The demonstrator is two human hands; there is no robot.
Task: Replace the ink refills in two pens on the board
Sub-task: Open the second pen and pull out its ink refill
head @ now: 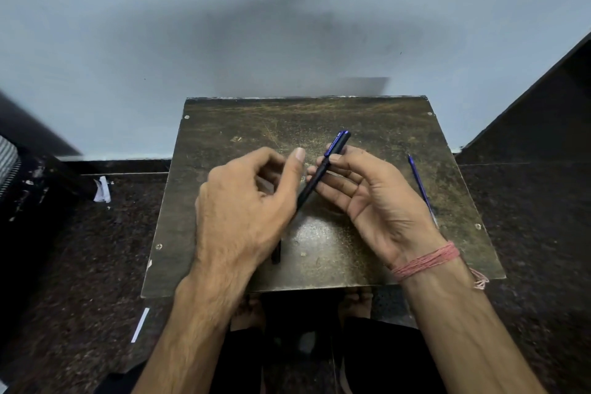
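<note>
A dark pen (323,169) with a blue cap end slants above the worn brown board (224,125). My right hand (377,198) holds its upper part between thumb and fingers, palm turned up. My left hand (246,205) grips its lower end, thumb raised beside the barrel. A thin blue ink refill (421,189) lies on the board just right of my right hand. A second dark pen (276,253) lies on the board, mostly hidden under my left wrist.
The board rests on a dark speckled floor (80,249) against a pale wall (192,41). White paper scraps (103,190) lie at the left. A dark slab (543,105) rises at the right. My bare feet (355,301) show below the board's front edge.
</note>
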